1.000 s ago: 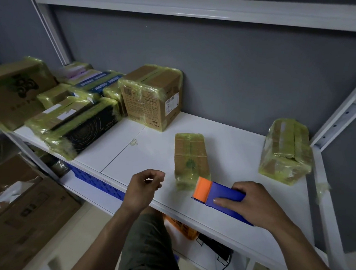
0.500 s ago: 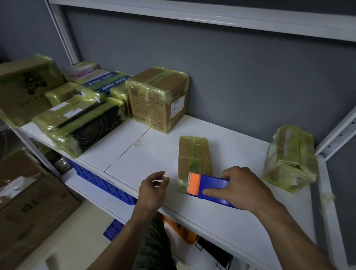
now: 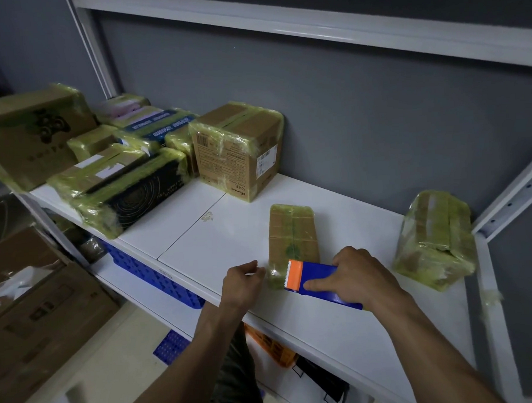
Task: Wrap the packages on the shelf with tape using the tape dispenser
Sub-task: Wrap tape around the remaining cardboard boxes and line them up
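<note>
Blue plastic tape dispenser with an orange toothed head (image 3: pixel 318 273) meets the near end of the flat, yellow-taped cardboard package (image 3: pixel 292 233).
On my remote feed, the right hand (image 3: pixel 359 276) curls around the dispenser's body, its orange head against the package's near end on the white shelf board (image 3: pixel 230 242). Just left of that package, the left hand (image 3: pixel 242 283) pinches what looks like the clear tape end (image 3: pixel 263 272). A taped cube carton (image 3: pixel 238 147) stands behind-left of the package; a lumpy taped bundle (image 3: pixel 434 239) lies to its right.
</note>
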Demonstrator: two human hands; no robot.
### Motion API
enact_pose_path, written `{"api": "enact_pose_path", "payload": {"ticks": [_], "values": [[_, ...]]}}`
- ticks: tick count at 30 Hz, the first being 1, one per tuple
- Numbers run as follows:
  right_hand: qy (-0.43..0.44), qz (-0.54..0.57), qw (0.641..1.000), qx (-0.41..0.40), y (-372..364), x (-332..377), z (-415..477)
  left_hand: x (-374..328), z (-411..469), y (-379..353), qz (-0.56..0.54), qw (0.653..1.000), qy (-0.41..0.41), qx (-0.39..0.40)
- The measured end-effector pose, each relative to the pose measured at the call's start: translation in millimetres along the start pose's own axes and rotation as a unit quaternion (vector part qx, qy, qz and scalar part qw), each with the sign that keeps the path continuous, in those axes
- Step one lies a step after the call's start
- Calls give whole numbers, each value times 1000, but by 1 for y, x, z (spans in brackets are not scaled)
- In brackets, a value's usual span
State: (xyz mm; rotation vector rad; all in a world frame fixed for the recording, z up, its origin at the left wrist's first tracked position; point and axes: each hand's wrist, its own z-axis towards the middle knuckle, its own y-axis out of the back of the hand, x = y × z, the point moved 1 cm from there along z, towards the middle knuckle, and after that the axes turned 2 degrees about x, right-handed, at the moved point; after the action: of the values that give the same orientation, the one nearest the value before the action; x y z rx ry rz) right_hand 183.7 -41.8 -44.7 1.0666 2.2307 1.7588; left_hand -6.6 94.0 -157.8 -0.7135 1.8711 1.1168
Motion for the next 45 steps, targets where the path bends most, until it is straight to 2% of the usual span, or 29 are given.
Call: {"api": "enact_pose_path", "payload": {"ticks": [6, 10, 14, 18, 20, 23, 26, 27, 30, 39, 45], "values": [[-20, 14, 1000, 16, -3, -3, 2, -5, 3, 0, -38, 999, 21, 0], [-22, 17, 999, 21, -4, -4, 5, -2, -5, 0, -60, 996, -58, -40], [-23, 20, 999, 18, -5, -6, 6, 1, -25, -15, -105, 991, -65, 50], [-20, 32, 999, 20, -5, -9, 6, 2, -30, -11, -94, 987, -100, 78], [-18, 35, 999, 23, -5, -10, 5, 3, -32, -6, -79, 983, -140, 85], [-12, 42, 999, 19, -6, -13, 4, -3, -34, 3, 13, 964, -263, 32], [-10, 42, 999, 21, -6, -13, 2, -2, -26, 5, 166, 897, -409, 14], [-10, 41, 999, 21, -6, -13, 1, -3, -24, 6, 203, 886, -416, 13], [-6, 41, 999, 13, -7, -14, -4, -7, -18, 10, 213, 895, -391, 18], [7, 75, 997, -2, 1, -13, -17, -20, -12, 25, 312, 834, -455, -5], [19, 75, 997, 10, 8, -24, -30, -11, -24, 31, 307, 836, -454, -11]]}}
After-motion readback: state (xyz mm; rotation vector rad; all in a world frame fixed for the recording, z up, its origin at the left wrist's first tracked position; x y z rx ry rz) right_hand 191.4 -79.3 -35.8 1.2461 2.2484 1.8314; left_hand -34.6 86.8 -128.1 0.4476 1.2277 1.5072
